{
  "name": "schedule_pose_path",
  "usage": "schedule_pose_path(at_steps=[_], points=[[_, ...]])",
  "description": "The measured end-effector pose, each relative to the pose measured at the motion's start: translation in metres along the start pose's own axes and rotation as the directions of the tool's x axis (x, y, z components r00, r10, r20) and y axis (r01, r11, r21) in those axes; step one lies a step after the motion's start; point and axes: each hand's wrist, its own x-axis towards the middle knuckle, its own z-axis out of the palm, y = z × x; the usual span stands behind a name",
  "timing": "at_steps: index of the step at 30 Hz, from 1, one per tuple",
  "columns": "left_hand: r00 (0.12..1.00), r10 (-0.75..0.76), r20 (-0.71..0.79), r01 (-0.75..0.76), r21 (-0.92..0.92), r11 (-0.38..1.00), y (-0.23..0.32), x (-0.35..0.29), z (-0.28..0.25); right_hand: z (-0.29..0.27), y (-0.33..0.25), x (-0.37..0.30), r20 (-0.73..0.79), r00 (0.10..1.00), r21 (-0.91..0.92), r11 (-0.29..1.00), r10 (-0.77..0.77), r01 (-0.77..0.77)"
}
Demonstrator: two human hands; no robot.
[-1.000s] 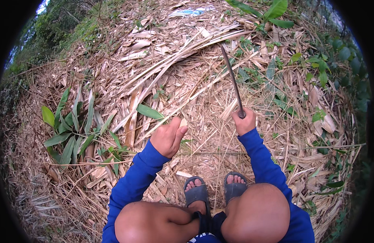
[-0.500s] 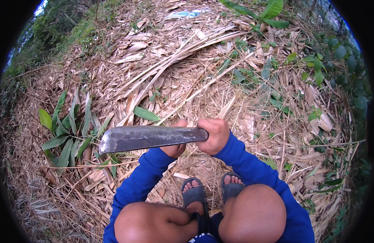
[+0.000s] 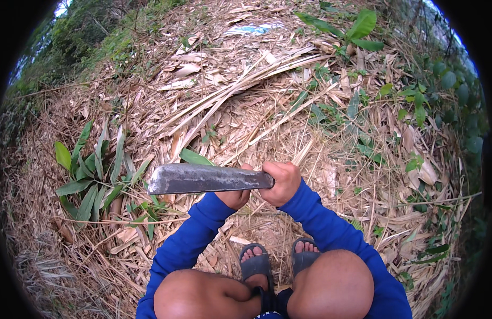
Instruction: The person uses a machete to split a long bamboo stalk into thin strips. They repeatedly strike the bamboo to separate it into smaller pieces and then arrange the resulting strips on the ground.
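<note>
A machete (image 3: 206, 178) with a broad, dark, scuffed blade lies crosswise in front of me, its blunt pale tip to the left. My right hand (image 3: 284, 182) is closed at the blade's right end, where the handle begins; the handle itself is hidden in the fist. Just left of it, my left hand (image 3: 234, 198) sits behind and below the blade, its fingers curled. The blade covers much of that hand, so anything in its grasp is hidden. Both hands are close together above the ground, in front of my knees.
Dry leaves and husks (image 3: 224, 122) cover the ground. Long dry stalks (image 3: 256, 72) lie farther ahead. A leafy green plant (image 3: 94, 178) grows at left, another (image 3: 357, 32) at far right. My sandalled feet (image 3: 255, 260) are below the hands. A blue-white scrap (image 3: 254, 29) lies far ahead.
The blade's tip has swung toward me and shifted right, so the blade looks shorter. Both hands stay nearly in place, and the view has tilted slightly.
</note>
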Motion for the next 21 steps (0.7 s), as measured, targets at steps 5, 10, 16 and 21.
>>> schedule_pose_path(at_steps=[5,10,16,21], points=[[0.987,-0.083,0.139,0.095,-0.083,0.992,-0.005,-0.008,-0.010,0.014,0.007,0.000,0.000,1.000,0.067,0.998,-0.016,0.016],[0.986,-0.011,0.166,0.029,-0.104,0.994,0.043,0.011,-0.035,0.004,0.138,-0.020,-0.030,0.815,-0.122,0.807,0.578,-0.577],[0.966,-0.218,0.139,0.219,0.009,0.976,0.018,0.014,-0.052,0.000,0.069,-0.027,-0.026,0.890,0.111,0.886,0.455,-0.450],[0.996,0.076,0.056,-0.082,0.115,0.990,0.006,0.014,-0.031,-0.014,0.008,-0.006,0.014,0.996,0.144,0.985,0.092,-0.093]])
